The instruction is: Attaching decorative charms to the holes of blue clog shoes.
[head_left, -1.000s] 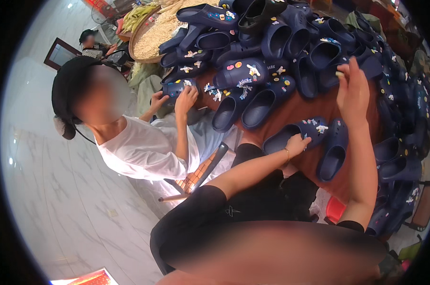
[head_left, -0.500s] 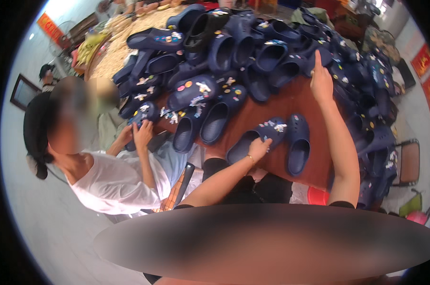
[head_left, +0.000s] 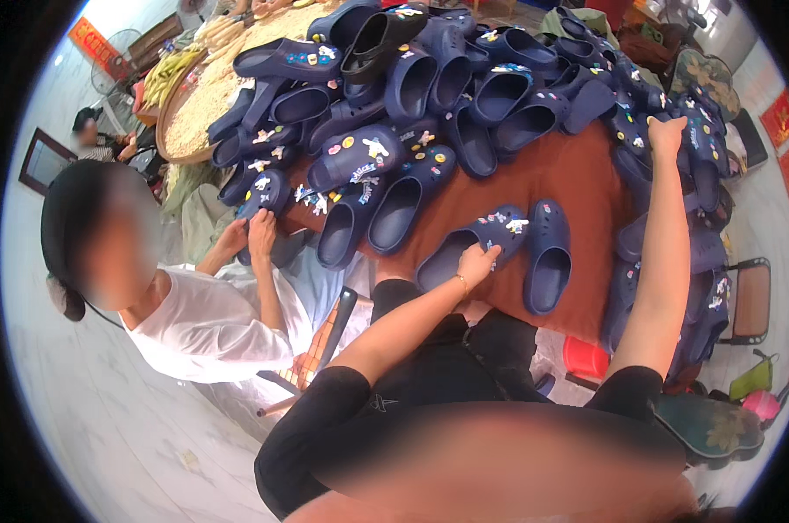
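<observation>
My left hand is closed on the upper of a navy clog decorated with small charms. That clog lies on the brown table cover in front of me. Just right of it rests a plain navy clog with holes in its toe and no charms showing. Out at the far right, my right arm is stretched over the pile of navy clogs. My right hand is beside several charm-covered clogs there, its fingers bent away and mostly hidden.
Navy clogs are heaped along the table's far and right sides. At left, a person in a white shirt handles a charm-covered clog. A round tray of pale pieces stands far left. Below the table edge are a red tub and a chair.
My right hand has moved right and slightly nearer, from pointing above the far clogs to the right-hand pile. My left hand keeps its grip on the clog.
</observation>
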The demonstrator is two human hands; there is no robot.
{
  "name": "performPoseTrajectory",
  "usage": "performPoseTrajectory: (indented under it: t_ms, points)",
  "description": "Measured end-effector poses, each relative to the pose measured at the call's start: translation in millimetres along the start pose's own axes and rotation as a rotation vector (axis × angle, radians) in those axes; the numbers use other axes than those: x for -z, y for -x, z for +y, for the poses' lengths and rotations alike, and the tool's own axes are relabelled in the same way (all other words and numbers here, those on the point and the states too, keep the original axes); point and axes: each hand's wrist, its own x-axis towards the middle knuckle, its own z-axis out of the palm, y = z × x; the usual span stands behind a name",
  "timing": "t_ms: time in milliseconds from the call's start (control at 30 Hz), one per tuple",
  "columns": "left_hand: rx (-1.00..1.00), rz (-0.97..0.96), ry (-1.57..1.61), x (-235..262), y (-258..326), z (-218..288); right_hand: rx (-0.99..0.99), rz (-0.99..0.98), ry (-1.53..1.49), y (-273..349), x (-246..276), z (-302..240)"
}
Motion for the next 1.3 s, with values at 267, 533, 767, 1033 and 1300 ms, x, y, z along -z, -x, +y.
performPoseTrajectory:
  t_ms: [267,533,767,1033,1300]
  points:
    - [0.067,-0.035,-0.01,0,0,-1,0.789,0.177,-0.449,57,41,-120]
    - [0.049,0.001,0.05,-2,0,-5,0.995,0.083,-0.911,162,84,-152]
    - [0.014,-0.027,0.083,-4,-4,-6,0.503,-0.503,-0.96,278,12,-52]
    - [0.041,-0.056,0.211,-3,-2,-1,-0.034,-0.614,-0.708,345,-59,112]
    - [0.028,-0.019,0.195,-5,-4,-5,0.083,-0.589,-0.535,335,-66,123]
